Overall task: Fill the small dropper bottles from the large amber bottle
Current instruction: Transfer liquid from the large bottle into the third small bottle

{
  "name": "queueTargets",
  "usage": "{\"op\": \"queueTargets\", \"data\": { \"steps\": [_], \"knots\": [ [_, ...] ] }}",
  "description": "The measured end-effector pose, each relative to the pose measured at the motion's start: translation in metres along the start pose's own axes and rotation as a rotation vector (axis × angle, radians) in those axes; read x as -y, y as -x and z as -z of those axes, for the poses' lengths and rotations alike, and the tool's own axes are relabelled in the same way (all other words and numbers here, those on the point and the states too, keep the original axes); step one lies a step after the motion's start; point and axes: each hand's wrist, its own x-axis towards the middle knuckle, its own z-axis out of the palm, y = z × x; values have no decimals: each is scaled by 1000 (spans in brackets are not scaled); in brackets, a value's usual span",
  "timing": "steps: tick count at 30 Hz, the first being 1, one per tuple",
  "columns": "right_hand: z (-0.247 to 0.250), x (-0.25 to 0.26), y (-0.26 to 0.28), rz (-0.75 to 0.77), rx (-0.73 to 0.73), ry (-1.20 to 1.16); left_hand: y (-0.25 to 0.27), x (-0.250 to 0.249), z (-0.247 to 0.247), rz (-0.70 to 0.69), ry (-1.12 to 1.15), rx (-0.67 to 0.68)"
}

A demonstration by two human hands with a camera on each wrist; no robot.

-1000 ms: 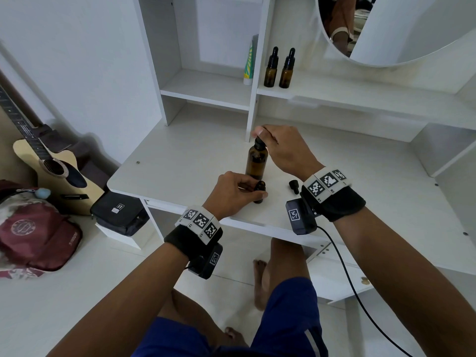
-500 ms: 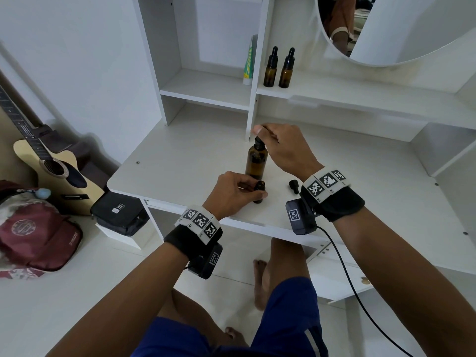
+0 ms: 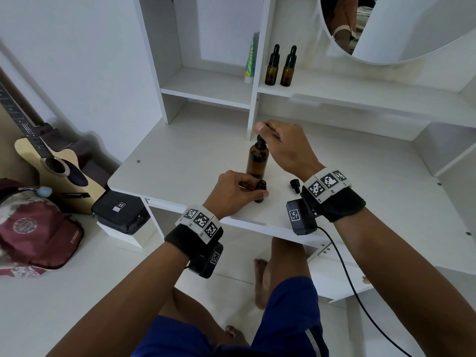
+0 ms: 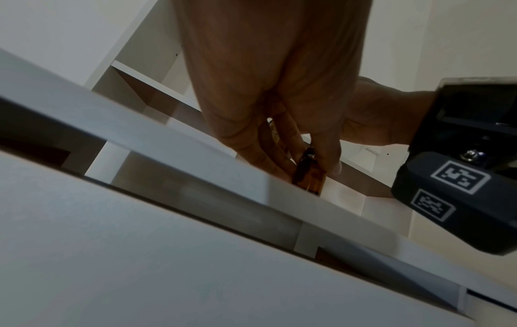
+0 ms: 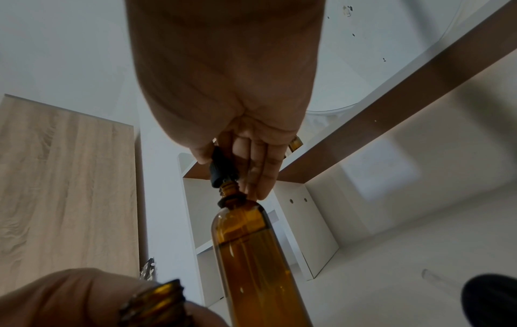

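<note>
Our left hand (image 3: 233, 191) grips the open small bottle (image 3: 260, 191) on the bench (image 3: 180, 163); our right hand (image 3: 286, 148) pinches the dropper (image 5: 222, 170) atop the large bottle (image 3: 257, 162).

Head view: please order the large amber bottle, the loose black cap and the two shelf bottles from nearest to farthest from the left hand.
1. Large amber bottle, just behind the left hand.
2. Loose black cap, on the desk to its right.
3. Two shelf bottles, far back on the shelf.
</note>
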Motion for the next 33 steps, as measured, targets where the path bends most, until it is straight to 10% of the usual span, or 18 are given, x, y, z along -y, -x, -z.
{"op": "queueTargets", "data": {
  "steps": [33],
  "knots": [
    [-2,-2,1,41,5,32,0,1,0,-11,-18,-7]
  ]
}}
